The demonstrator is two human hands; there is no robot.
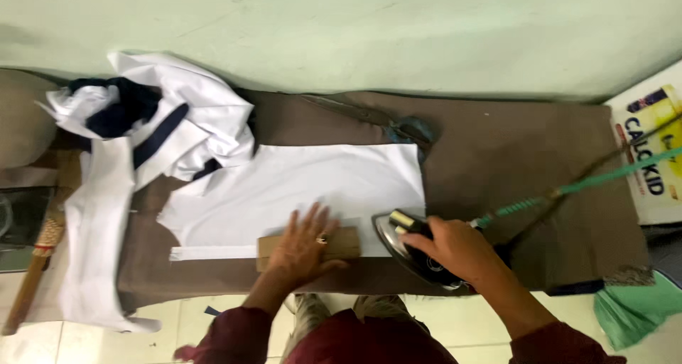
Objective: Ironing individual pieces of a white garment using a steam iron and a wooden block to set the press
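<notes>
The left hand (307, 240) lies flat and open, fingers spread, pressing down on a small brown cardboard strip (341, 242) that sits along the near edge of a white cloth (320, 179). Held this way, the card probably serves as a straight guide that keeps the cloth's fold from slipping. Just to the right of that hand, the right hand (455, 249) is closed around the handle of an iron (412, 247), whose pointed metal sole faces the card and nearly touches its end. The iron rests on the brown padded board (511, 158), right at the cloth's near right corner.

From under the right hand a green braided cord (568, 190) runs away to the far right (it stays off the cloth, clear of the pressing).

Beyond the left hand's fingertips the white cloth spreads flat across the board. Farther out and to the left of it lies a crumpled heap of white and navy garments (149, 122). Past the cloth's far right corner, a pair of scissors (394, 122) rests on the board near the pale green wall (355, 30).
</notes>
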